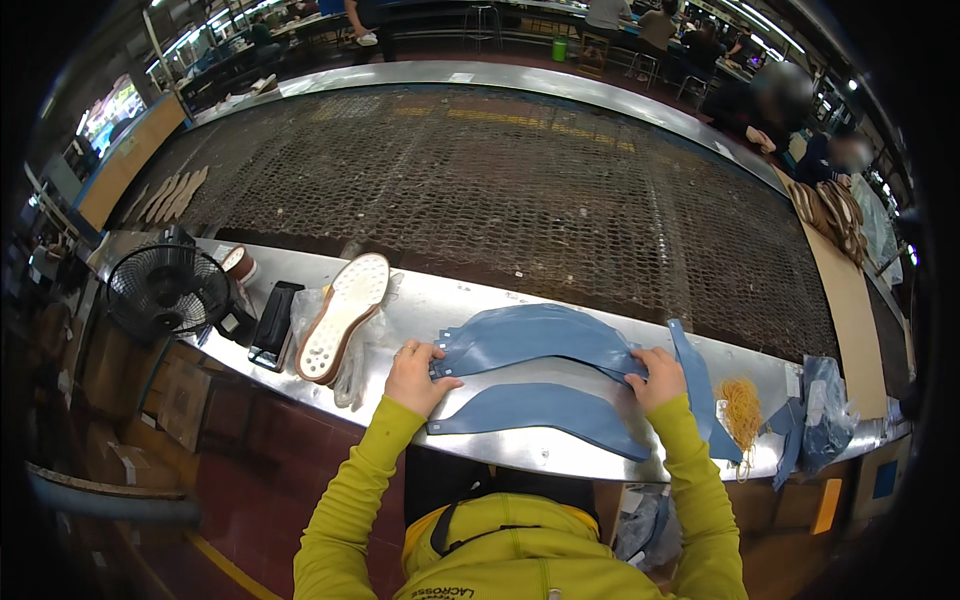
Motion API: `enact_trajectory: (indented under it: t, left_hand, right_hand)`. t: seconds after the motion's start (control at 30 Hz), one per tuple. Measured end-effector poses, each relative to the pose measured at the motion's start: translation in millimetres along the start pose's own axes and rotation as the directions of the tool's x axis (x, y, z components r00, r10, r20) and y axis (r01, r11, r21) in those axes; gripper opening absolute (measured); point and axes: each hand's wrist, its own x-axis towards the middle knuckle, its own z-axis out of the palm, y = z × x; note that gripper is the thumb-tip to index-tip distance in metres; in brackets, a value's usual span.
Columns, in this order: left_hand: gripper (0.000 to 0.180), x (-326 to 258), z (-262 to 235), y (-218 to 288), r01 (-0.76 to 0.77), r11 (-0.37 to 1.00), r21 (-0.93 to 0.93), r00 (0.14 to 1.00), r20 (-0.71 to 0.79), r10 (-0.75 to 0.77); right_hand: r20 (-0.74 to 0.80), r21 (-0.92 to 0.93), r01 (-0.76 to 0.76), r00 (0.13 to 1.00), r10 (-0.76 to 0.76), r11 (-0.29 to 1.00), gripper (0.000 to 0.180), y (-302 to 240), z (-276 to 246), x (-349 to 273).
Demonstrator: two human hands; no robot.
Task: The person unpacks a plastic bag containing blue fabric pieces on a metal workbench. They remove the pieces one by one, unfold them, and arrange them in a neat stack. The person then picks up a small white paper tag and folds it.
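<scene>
A stack of curved blue leather-like pieces [540, 332] arches across the metal ledge between my hands. At its left end, where several small pale tags show, my left hand [412, 378] pinches the edges with thumb and fingers. My right hand [660, 380] grips the right end in the same manner. Closer to me lies a second curved blue piece or stack [535, 412], apart from the first. Just beyond my right hand, a long narrow blue piece [692, 365] lies slantwise.
Left along the ledge are a shoe sole [345, 315], a black case [275, 325], a thread spool [238, 263] and a black fan [170, 288]. To the right sit yellow rubber bands [738, 412] and a plastic-wrapped blue bundle [826, 412]. A wide mesh conveyor [520, 190] runs beyond.
</scene>
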Motion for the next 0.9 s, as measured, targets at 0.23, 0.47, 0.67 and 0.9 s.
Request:
enact_trajectory:
  t: [0.23, 0.47, 0.67, 0.9]
  left_hand:
    - [0.039, -5, 1, 12, 0.014, 0.999, 0.043, 0.997, -0.077, -0.011]
    - [0.029, 0, 4, 8, 0.017, 0.999, 0.041, 1.000, -0.019, -0.016]
    - [0.022, -4, 3, 13, 0.162, 0.984, -0.078, 0.980, 0.134, -0.150]
    - [0.023, 1, 4, 10, 0.085, 0.996, -0.037, 0.994, 0.067, -0.082]
  right_hand:
    - [-0.047, -0.101, 0.123, 0.991, -0.128, 0.987, 0.031, -4, 5, -2]
    - [-0.032, -0.085, 0.115, 0.992, -0.118, 0.990, 0.034, -11, 3, -2]
    - [0.061, -0.079, 0.046, 0.997, -0.041, 0.996, 0.038, -11, -4, 8]
    - [0.148, -0.045, -0.078, 0.985, 0.084, 0.996, 0.037, -16, -6, 18]
